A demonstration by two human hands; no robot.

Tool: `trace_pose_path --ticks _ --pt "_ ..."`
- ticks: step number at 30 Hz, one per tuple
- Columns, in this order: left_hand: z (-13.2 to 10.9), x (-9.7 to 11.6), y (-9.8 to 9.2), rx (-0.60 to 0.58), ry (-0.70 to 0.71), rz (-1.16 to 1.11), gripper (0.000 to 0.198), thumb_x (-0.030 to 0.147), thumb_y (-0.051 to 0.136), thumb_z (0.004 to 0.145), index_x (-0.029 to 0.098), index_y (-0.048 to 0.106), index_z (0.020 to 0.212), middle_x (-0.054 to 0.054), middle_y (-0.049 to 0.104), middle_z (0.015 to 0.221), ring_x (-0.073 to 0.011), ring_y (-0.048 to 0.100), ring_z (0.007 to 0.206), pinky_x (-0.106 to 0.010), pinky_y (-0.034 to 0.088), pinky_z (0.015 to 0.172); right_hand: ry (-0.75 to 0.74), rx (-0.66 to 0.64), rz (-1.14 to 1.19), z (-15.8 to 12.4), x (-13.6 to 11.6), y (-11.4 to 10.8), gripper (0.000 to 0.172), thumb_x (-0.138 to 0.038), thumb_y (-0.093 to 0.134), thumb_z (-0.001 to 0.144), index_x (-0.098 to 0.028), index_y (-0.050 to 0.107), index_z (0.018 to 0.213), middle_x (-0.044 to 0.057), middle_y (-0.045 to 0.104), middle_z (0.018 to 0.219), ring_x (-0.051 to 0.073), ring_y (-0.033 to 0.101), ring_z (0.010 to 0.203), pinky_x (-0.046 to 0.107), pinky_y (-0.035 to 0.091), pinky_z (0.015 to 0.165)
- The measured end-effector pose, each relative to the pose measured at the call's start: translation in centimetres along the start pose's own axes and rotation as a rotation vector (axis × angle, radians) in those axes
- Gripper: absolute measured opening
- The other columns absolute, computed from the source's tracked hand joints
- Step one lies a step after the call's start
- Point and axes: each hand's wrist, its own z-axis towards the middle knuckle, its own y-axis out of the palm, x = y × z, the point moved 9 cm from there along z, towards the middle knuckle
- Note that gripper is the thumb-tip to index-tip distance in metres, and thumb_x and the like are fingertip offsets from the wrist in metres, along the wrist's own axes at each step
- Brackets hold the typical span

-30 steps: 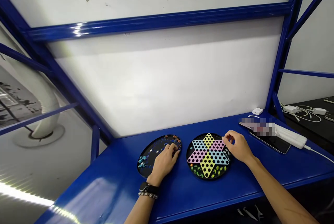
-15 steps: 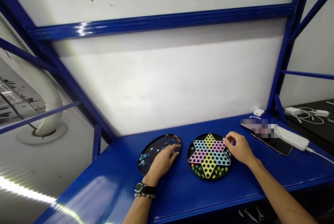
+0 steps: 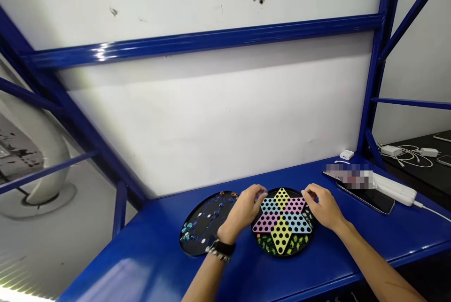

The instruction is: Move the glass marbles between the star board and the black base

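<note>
A star-shaped Chinese checkers board (image 3: 281, 216) in yellow, pink and blue, dotted with black holes, sits in a round black tray. Green and yellow pieces (image 3: 298, 244) lie along the tray's near side, with pale ones at its right edge. My left hand (image 3: 248, 205) is at the board's upper left, fingers pinched together; what they hold, if anything, is too small to name. Over the upper right rim, my right hand (image 3: 323, 205) is also closed in a pinch, its contents hidden. To the left, a second black tray (image 3: 197, 245) holds teal, blue and orange pieces, partly covered by my left arm.
Both trays rest on a blue table (image 3: 148, 241). At the right lie a black phone (image 3: 378, 201), a white power strip (image 3: 398, 192) with its cable and a small white case (image 3: 347, 154). A blue frame bar (image 3: 211, 43) crosses the white wall behind.
My left hand has gone from the left tray's right side to the star board's upper left corner. My right hand stays by the upper right rim. The camera view has shifted slightly.
</note>
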Motion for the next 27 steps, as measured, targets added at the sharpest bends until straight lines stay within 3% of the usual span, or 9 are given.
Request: trace_pose_path --ticks 2,5,9,14,22,24,27 --pt "2.4 3.5 2.2 -0.089 0.107 0.022 0.032 0.039 0.041 0.098 0.020 0.066 0.104 -0.006 0.071 0.100 -0.0207 0.065 0.089 -0.032 0.050 0.082 0.003 0.013 0.001 0.0 0.1 -0.2 0.039 -0.044 0.043 0.097 -0.023 0.047 0.065 0.000 0.058 0.067 0.016 0.054 0.061 0.028 0.042 0.059" --pt "5.5 6.4 5.8 -0.231 0.160 0.064 0.030 0.036 0.046 0.096 0.018 0.070 0.102 -0.009 0.071 0.103 -0.0225 0.066 0.093 -0.032 0.050 0.080 0.011 0.024 0.003 0.1 0.5 -0.3 0.043 -0.046 0.039 0.099 -0.023 0.043 0.063 0.000 0.056 0.065 0.016 0.052 0.060 0.028 0.041 0.059" --pt "7.8 7.3 9.1 -0.352 0.186 0.052 0.021 0.034 0.059 0.089 0.021 0.074 0.095 -0.007 0.075 0.093 -0.0219 0.068 0.084 -0.029 0.050 0.072 -0.006 0.019 0.019 0.2 0.5 -0.2 0.044 -0.048 0.036 0.100 -0.023 0.049 0.066 0.002 0.061 0.068 0.018 0.056 0.064 0.029 0.043 0.063" --pt "8.9 6.7 11.1 -0.466 0.195 -0.008 0.015 0.034 0.069 0.081 0.023 0.078 0.089 -0.002 0.076 0.082 -0.0168 0.068 0.072 -0.024 0.050 0.063 0.000 0.006 0.060 0.1 0.6 -0.1 0.047 -0.048 0.029 0.102 -0.023 0.054 0.071 0.002 0.062 0.071 0.019 0.058 0.067 0.030 0.042 0.065" --pt "10.0 6.6 11.2 -0.354 0.199 -0.171 0.031 0.044 0.059 0.090 0.019 0.076 0.097 -0.006 0.076 0.100 -0.0199 0.069 0.090 -0.028 0.054 0.078 0.001 0.005 0.084 -0.1 0.8 -0.2 0.049 -0.049 0.028 0.102 -0.022 0.054 0.071 0.002 0.060 0.070 0.019 0.057 0.066 0.030 0.041 0.065" --pt "10.0 6.0 9.9 -0.274 0.176 -0.186 0.035 0.046 0.055 0.092 0.019 0.075 0.101 -0.008 0.075 0.106 -0.0211 0.068 0.094 -0.030 0.054 0.082 0.003 0.002 0.089 -0.1 0.8 -0.2 0.049 -0.049 0.028 0.103 -0.022 0.054 0.072 0.002 0.060 0.071 0.019 0.057 0.067 0.030 0.041 0.066" --pt "9.7 3.9 6.5 -0.137 0.119 -0.183 0.042 0.049 0.046 0.095 0.018 0.071 0.108 -0.010 0.072 0.114 -0.0225 0.066 0.100 -0.033 0.053 0.089 -0.004 -0.002 0.101 0.0 0.8 -0.2 0.049 -0.048 0.027 0.103 -0.022 0.055 0.072 0.003 0.061 0.072 0.019 0.058 0.069 0.031 0.042 0.067"
